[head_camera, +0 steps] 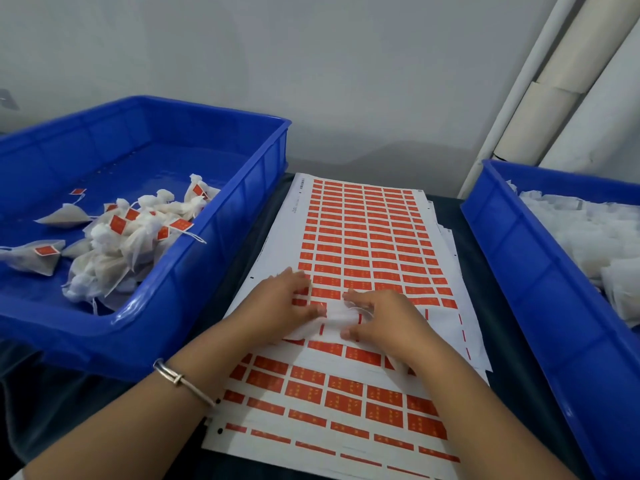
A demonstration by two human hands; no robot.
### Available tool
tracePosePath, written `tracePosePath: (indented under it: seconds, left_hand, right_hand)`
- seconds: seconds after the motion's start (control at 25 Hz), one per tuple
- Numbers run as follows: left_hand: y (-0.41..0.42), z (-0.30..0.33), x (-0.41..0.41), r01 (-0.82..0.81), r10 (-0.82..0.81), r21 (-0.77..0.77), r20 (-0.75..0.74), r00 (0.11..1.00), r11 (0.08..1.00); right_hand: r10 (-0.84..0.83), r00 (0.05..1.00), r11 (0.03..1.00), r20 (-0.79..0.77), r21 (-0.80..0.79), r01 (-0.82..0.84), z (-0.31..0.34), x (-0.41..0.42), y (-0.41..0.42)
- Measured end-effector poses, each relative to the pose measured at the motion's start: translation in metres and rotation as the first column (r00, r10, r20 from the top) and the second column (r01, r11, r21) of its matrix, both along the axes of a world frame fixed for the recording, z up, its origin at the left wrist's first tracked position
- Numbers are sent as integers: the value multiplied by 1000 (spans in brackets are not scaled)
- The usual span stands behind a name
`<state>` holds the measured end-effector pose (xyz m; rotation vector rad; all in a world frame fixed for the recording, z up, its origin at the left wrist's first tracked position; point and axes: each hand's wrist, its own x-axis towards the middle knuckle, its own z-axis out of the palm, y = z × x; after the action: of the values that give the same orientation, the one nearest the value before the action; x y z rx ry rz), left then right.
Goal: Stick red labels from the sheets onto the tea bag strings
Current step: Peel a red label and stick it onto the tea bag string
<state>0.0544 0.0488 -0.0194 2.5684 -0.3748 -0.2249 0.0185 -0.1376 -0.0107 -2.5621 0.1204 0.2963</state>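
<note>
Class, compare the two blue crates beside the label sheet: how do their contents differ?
The left crate holds tea bags carrying red labels, loosely piled with bare floor showing. The right crate holds plain white bags with no red visible, packed closer together. Both are blue plastic crates flanking the label sheet.

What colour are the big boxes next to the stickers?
Both crates are bright blue, clear in the head view.

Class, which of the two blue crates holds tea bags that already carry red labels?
The left crate: its tea bags show red labels. The right crate holds only plain white bags.
</note>
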Motion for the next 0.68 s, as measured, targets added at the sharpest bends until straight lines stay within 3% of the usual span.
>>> tracePosePath:
  seconds: [0.08, 0.28, 0.56, 0.68]
  left_hand:
    - [-1, -3, -1, 32, -33, 126, 3, 999, 992]
    - [-1, -8, -5, 82, -136, 318, 151, 979, 945]
    - [-5, -8, -12, 73, -158, 246, 347, 924, 966]
    - [-10, -1, -13, 111, -225, 310, 358, 906, 944]
  right_hand:
    - [32, 999, 999, -26, -4, -33, 6, 0, -1]
    - [140, 985, 979, 102, -161, -122, 13, 10, 13]
    - [185, 980, 954, 77, -253, -160, 3, 17, 14]
    - [193, 979, 952, 67, -255, -170, 3, 17, 14]
